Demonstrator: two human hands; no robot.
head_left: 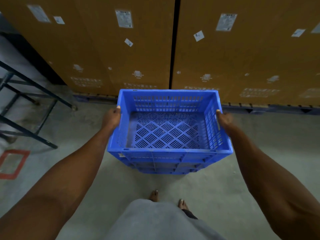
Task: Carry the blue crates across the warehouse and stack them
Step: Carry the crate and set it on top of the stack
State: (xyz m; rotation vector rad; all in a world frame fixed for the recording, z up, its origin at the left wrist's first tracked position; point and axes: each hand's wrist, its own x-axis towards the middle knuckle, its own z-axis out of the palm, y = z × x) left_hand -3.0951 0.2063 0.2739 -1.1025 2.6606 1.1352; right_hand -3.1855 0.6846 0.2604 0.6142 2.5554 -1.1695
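Note:
An empty blue crate (166,129) with slotted walls and a perforated floor fills the middle of the head view, held out in front of me above the concrete floor. My left hand (111,118) grips its left rim, thumb on top. My right hand (224,119) grips the right rim the same way. Both arms reach forward. The crate is level and its long side faces me. Whether another crate lies under it is hidden by its near wall.
Tall brown cardboard boxes (103,49) on dark pallets (270,108) form a wall just beyond the crate. A black metal rack frame (29,108) stands at the left. A red-taped rectangle (13,163) marks the floor at lower left. My bare feet (154,195) stand on grey concrete.

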